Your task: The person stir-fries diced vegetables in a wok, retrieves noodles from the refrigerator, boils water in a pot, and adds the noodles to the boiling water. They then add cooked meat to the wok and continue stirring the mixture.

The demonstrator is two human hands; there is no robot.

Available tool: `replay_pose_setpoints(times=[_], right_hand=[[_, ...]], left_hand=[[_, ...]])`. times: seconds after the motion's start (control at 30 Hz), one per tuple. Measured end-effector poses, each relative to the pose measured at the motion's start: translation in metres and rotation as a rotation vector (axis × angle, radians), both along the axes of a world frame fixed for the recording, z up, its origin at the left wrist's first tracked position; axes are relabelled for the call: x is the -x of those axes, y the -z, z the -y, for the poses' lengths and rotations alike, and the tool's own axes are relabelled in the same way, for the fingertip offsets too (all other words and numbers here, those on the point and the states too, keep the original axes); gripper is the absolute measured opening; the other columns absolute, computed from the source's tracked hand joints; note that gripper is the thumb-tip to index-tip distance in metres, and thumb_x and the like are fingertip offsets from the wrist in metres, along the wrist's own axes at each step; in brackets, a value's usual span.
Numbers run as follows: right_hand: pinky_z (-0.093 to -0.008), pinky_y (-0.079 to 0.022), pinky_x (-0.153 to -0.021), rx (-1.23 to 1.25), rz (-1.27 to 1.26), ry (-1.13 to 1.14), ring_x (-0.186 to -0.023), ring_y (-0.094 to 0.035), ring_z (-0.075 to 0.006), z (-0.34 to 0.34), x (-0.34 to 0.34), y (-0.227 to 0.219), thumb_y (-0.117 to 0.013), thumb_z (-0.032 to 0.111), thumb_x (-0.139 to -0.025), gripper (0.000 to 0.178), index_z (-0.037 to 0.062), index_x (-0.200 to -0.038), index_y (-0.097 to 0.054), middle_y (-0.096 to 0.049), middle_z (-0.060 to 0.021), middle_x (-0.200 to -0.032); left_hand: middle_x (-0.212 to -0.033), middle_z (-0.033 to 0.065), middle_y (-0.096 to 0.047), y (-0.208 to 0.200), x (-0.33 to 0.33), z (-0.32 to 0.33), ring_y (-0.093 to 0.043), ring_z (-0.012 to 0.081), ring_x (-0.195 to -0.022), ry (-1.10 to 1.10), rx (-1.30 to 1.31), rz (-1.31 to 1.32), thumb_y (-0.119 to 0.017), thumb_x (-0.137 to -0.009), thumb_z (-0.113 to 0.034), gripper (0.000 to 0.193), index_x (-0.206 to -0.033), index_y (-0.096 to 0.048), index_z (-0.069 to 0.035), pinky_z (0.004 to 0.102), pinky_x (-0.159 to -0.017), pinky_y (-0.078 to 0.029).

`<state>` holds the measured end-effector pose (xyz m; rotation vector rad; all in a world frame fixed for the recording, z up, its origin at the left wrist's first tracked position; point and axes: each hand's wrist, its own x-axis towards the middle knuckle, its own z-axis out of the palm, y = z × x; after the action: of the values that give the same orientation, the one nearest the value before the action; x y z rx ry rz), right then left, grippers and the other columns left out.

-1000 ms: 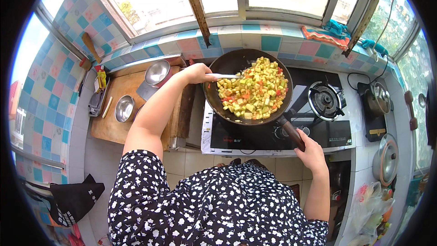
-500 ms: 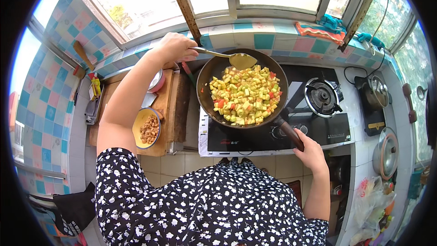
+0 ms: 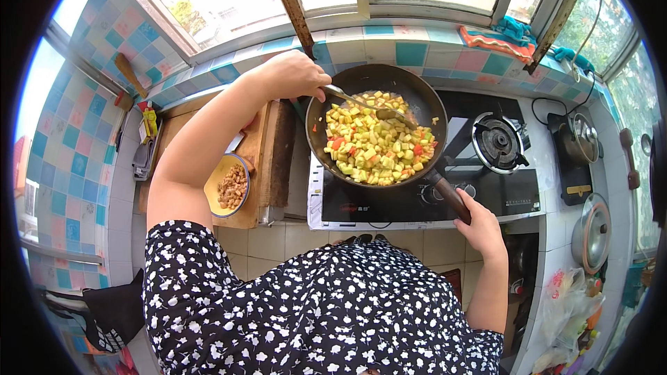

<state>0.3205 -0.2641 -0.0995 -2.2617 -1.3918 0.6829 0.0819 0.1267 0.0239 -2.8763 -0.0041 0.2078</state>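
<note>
My left hand [image 3: 295,76] is closed on the handle of a metal spatula [image 3: 347,97], whose blade dips into the far right part of the food. Diced green-yellow vegetables with red bits [image 3: 375,149] fill much of a dark frying pan [image 3: 317,142]. The pan sits over the left side of the black glass gas stove [image 3: 445,107], hiding what is under it. With my right hand [image 3: 481,226] I grip the pan's brown handle [image 3: 448,193] near its end.
Left of the stove, a bowl [image 3: 216,177] of browned meat pieces rests on a wooden board [image 3: 256,201]. The right burner [image 3: 499,140] is bare. A small pot [image 3: 582,140] and a round lid [image 3: 593,236] are at the right. An orange cloth [image 3: 497,43] lies on the sill.
The spatula, earlier held over the pan's far rim, has come down into the diced vegetables. My left hand has shifted right, and my right hand still holds the pan handle.
</note>
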Motion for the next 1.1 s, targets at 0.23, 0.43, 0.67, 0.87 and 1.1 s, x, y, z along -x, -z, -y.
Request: replay_pose_setpoints(times=[0.23,0.43,0.67,0.87,1.1], right_hand=[[-0.0388,-0.049,-0.087,0.012,-0.010,-0.019,-0.100,-0.061,-0.0335,-0.002,-0.001,-0.005,-0.070,0.009,-0.074,0.068,0.0169,-0.137,-0.045,-0.063,-0.0152,-0.112],[-0.0393,-0.048,-0.088,-0.005,-0.016,-0.010,-0.102,-0.061,-0.0339,0.000,-0.001,0.001,-0.071,0.010,-0.072,0.070,0.0169,-0.137,-0.046,-0.063,-0.0156,-0.113],[-0.0400,-0.048,-0.088,-0.012,-0.015,-0.032,-0.102,-0.061,-0.0344,0.001,-0.005,0.005,-0.072,0.010,-0.071,0.070,0.0172,-0.137,-0.047,-0.063,-0.0161,-0.111],[-0.0405,-0.048,-0.087,0.001,-0.028,-0.033,-0.098,-0.061,-0.0347,0.000,-0.006,0.002,-0.072,0.010,-0.072,0.070,0.0181,-0.137,-0.046,-0.064,-0.0164,-0.108],[-0.0409,-0.048,-0.086,0.014,-0.008,-0.012,-0.097,-0.061,-0.0348,0.003,-0.005,0.005,-0.073,0.011,-0.072,0.070,0.0197,-0.137,-0.046,-0.064,-0.0160,-0.107]], left_hand=[[-0.073,0.0010,-0.060,-0.030,0.084,0.044,-0.065,0.0185,-0.073,-0.001,-0.247,0.047,-0.060,-0.087,-0.034,0.024,-0.080,-0.054,-0.011,0.0321,-0.064,-0.050],[-0.075,-0.0001,-0.059,-0.071,0.118,0.097,-0.066,0.0162,-0.074,-0.239,-0.250,0.031,-0.065,-0.080,-0.019,0.011,-0.082,-0.057,-0.012,0.0295,-0.059,-0.050],[-0.074,0.0014,-0.054,0.019,0.082,0.115,-0.064,0.0165,-0.070,-0.246,-0.327,0.025,-0.065,-0.071,-0.013,0.016,-0.083,-0.055,-0.011,0.0295,-0.060,-0.050],[-0.079,0.0070,-0.063,0.022,0.066,0.091,-0.065,0.0275,-0.072,-0.522,-0.088,0.115,-0.056,-0.091,-0.033,0.025,-0.086,-0.062,-0.010,0.0389,-0.062,-0.051],[-0.083,0.0173,-0.067,0.003,0.065,0.031,-0.064,0.0333,-0.083,-0.867,0.029,0.120,-0.058,-0.087,-0.039,0.034,-0.091,-0.070,-0.007,0.0430,-0.074,-0.050]])
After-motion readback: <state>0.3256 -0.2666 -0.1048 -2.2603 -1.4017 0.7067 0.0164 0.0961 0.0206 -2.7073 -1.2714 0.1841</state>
